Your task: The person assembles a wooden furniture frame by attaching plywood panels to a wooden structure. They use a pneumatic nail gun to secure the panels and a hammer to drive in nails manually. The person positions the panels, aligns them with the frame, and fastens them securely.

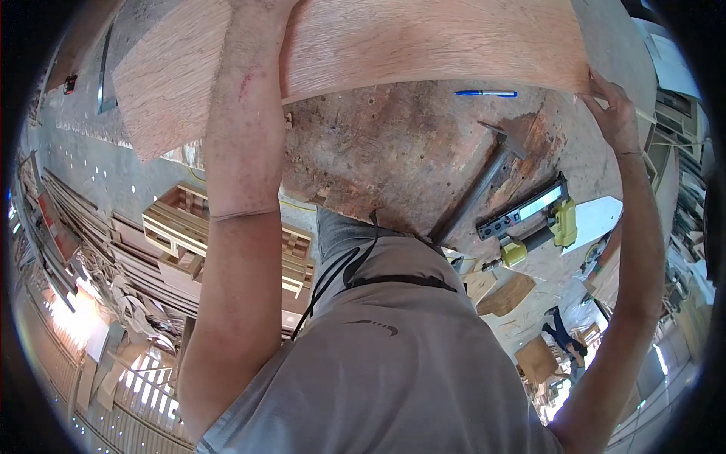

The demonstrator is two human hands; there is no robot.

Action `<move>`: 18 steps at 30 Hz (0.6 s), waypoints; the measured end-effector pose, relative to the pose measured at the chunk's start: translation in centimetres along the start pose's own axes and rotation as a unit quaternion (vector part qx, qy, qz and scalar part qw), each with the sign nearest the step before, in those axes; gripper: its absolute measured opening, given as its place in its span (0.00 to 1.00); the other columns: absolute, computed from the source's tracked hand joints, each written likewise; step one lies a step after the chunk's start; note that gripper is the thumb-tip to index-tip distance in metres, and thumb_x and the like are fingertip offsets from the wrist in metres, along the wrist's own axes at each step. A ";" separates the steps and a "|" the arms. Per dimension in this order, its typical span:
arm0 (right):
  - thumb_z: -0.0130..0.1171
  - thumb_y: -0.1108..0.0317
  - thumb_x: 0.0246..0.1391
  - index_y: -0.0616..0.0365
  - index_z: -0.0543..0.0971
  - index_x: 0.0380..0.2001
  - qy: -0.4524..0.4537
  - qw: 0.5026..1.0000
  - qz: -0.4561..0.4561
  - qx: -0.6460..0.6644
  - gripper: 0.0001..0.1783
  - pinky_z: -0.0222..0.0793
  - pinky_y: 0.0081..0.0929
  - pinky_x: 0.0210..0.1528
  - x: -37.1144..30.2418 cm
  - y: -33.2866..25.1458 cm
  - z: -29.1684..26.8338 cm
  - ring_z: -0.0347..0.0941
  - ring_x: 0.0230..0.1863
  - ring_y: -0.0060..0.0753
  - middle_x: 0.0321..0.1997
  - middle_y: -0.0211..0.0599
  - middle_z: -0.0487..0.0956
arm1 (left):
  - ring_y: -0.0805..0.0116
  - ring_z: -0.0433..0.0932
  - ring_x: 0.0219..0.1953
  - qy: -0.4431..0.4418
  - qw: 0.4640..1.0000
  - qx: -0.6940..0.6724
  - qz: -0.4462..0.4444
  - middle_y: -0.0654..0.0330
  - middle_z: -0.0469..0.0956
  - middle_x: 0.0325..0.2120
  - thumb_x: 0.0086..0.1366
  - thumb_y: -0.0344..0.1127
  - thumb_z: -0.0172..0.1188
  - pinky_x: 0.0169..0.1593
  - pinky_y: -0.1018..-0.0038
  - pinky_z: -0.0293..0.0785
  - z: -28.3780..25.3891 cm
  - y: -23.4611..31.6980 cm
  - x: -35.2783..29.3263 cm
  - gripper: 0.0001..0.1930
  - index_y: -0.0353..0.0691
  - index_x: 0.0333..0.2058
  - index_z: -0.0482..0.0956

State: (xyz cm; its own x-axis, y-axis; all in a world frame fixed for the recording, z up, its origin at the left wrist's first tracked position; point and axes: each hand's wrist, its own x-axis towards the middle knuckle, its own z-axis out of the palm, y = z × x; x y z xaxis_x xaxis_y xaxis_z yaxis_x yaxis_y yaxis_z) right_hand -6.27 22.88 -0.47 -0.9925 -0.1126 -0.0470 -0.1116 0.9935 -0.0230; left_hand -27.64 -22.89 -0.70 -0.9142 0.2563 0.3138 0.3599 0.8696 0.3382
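Note:
A long plywood board [435, 45] with a reddish grain lies across the far side of the worn workbench [378, 151]. At its right end my right hand [614, 115] grips the near corner, thumb and fingers closed on the edge. My left arm reaches over the board's left part, and my left hand [263, 6] is cut off by the upper edge of the picture, so its fingers are hidden. Just short of the board's near edge lies a blue and white pen [485, 94]. A claw hammer [482, 175] rests on the bench, its handle pointing toward me.
Right of the hammer lies a green and black nail gun [529, 221]. A metal square [103, 94] is at the far left. Stacked wooden frames [178, 219] stand below the bench on the left. Another person [563, 333] is in the background at lower right.

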 end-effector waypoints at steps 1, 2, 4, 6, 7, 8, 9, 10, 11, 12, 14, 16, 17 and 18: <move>0.71 0.62 0.49 0.52 0.76 0.57 -0.001 1.000 0.002 0.003 0.31 0.76 0.36 0.49 0.0 0.0 0.0 0.80 0.45 0.40 0.41 0.40 0.84 | 0.44 0.82 0.33 0.004 1.000 0.001 0.003 0.40 0.81 0.27 0.51 0.68 0.64 0.40 0.56 0.78 0.1 -0.1 0.0 0.35 0.33 0.31 0.85; 0.71 0.62 0.49 0.52 0.76 0.57 -0.002 1.000 0.002 0.005 0.30 0.76 0.36 0.49 0.1 -0.1 0.1 0.80 0.45 0.39 0.41 0.41 0.84 | 0.44 0.82 0.33 0.008 1.000 0.002 0.005 0.40 0.81 0.27 0.52 0.68 0.64 0.40 0.56 0.78 0.1 -0.2 -0.1 0.35 0.33 0.31 0.85; 0.71 0.63 0.49 0.53 0.77 0.57 0.008 1.000 0.000 0.028 0.30 0.76 0.36 0.49 0.4 -0.3 0.2 0.80 0.44 0.38 0.40 0.41 0.84 | 0.44 0.82 0.34 0.004 1.000 0.010 -0.004 0.40 0.81 0.27 0.52 0.68 0.64 0.40 0.56 0.78 -0.4 -0.2 -0.2 0.36 0.33 0.31 0.85; 0.71 0.65 0.49 0.53 0.77 0.56 0.016 0.999 -0.007 0.035 0.29 0.76 0.35 0.48 0.3 -0.3 0.4 0.80 0.43 0.37 0.40 0.41 0.83 | 0.44 0.82 0.34 -0.017 1.000 0.016 -0.020 0.40 0.81 0.28 0.52 0.68 0.64 0.40 0.56 0.78 -0.7 0.1 -0.1 0.36 0.32 0.31 0.85; 0.71 0.65 0.49 0.54 0.77 0.56 0.019 0.999 -0.011 0.031 0.29 0.76 0.35 0.48 0.1 -0.1 0.4 0.80 0.43 0.37 0.39 0.40 0.83 | 0.44 0.82 0.34 -0.011 1.000 0.007 -0.009 0.40 0.81 0.28 0.52 0.68 0.64 0.40 0.56 0.78 -0.2 0.0 -0.1 0.36 0.32 0.31 0.85; 0.71 0.65 0.49 0.54 0.77 0.56 0.021 0.999 -0.014 0.026 0.29 0.76 0.35 0.47 -0.2 0.0 0.5 0.80 0.42 0.36 0.39 0.40 0.83 | 0.43 0.82 0.34 -0.004 1.000 -0.002 0.002 0.40 0.81 0.28 0.52 0.69 0.64 0.40 0.56 0.78 0.2 0.0 -0.1 0.36 0.32 0.32 0.85; 0.71 0.65 0.49 0.54 0.77 0.56 0.024 0.999 -0.014 0.024 0.29 0.76 0.35 0.47 -0.5 -0.1 0.6 0.80 0.42 0.36 0.38 0.39 0.83 | 0.43 0.82 0.34 0.002 1.000 -0.011 0.013 0.40 0.81 0.28 0.52 0.69 0.64 0.40 0.56 0.78 0.7 0.0 -0.1 0.36 0.32 0.32 0.85; 0.71 0.65 0.49 0.54 0.77 0.56 0.026 0.999 -0.012 0.022 0.29 0.76 0.35 0.47 -0.9 -0.2 0.8 0.80 0.42 0.37 0.38 0.39 0.83 | 0.43 0.82 0.34 -0.003 1.000 -0.019 0.015 0.40 0.81 0.28 0.52 0.68 0.64 0.40 0.56 0.78 1.4 0.1 0.0 0.36 0.33 0.32 0.85; 0.71 0.65 0.48 0.54 0.78 0.55 0.032 0.999 -0.017 0.021 0.29 0.76 0.35 0.47 -0.9 -0.2 0.7 0.80 0.41 0.37 0.38 0.38 0.83 | 0.43 0.82 0.34 -0.003 1.000 -0.021 0.013 0.40 0.81 0.28 0.52 0.68 0.64 0.40 0.56 0.78 1.2 0.2 0.0 0.35 0.33 0.32 0.85; 0.71 0.65 0.48 0.54 0.78 0.55 0.041 0.998 -0.031 0.021 0.29 0.76 0.35 0.46 -1.0 -0.1 0.6 0.80 0.41 0.37 0.38 0.38 0.83 | 0.43 0.82 0.34 -0.004 1.000 -0.025 0.012 0.40 0.81 0.28 0.52 0.68 0.65 0.40 0.56 0.78 1.1 0.5 0.1 0.35 0.33 0.32 0.85; 0.71 0.65 0.48 0.54 0.78 0.55 0.072 0.993 -0.090 0.026 0.28 0.76 0.35 0.46 0.8 -0.3 0.1 0.80 0.41 0.38 0.38 0.38 0.83 | 0.43 0.82 0.34 0.022 1.000 0.003 0.004 0.40 0.81 0.28 0.52 0.67 0.65 0.39 0.56 0.77 -1.5 -0.3 -0.4 0.34 0.33 0.31 0.85; 0.72 0.65 0.48 0.54 0.77 0.54 0.049 0.996 -0.065 -0.020 0.29 0.76 0.35 0.45 -0.8 0.1 0.4 0.80 0.41 0.39 0.38 0.38 0.83 | 0.44 0.82 0.33 0.003 0.999 -0.028 0.016 0.41 0.81 0.27 0.52 0.66 0.66 0.39 0.56 0.77 0.8 0.7 0.0 0.33 0.34 0.30 0.85; 0.72 0.65 0.47 0.54 0.77 0.54 0.036 0.997 -0.050 -0.043 0.29 0.75 0.35 0.45 -1.7 0.3 0.7 0.80 0.41 0.40 0.38 0.38 0.83 | 0.44 0.82 0.33 -0.016 0.998 -0.049 0.020 0.41 0.81 0.27 0.52 0.66 0.66 0.38 0.56 0.76 1.8 1.1 0.3 0.33 0.34 0.29 0.85; 0.72 0.65 0.47 0.54 0.77 0.55 0.057 0.994 -0.086 -0.025 0.29 0.75 0.35 0.45 0.0 0.0 0.2 0.80 0.40 0.40 0.38 0.38 0.83 | 0.44 0.82 0.32 -0.010 0.999 -0.043 -0.001 0.41 0.81 0.26 0.52 0.66 0.67 0.38 0.56 0.76 -0.8 0.3 -0.2 0.33 0.34 0.29 0.85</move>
State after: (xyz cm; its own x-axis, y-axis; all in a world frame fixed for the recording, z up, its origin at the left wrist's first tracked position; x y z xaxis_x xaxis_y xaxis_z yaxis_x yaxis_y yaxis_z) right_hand -6.26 22.86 -0.64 -0.9575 -0.2808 0.0666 -0.2794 0.9597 0.0295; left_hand -27.24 -22.98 0.03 -0.9186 0.2633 0.2948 0.3712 0.8307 0.4149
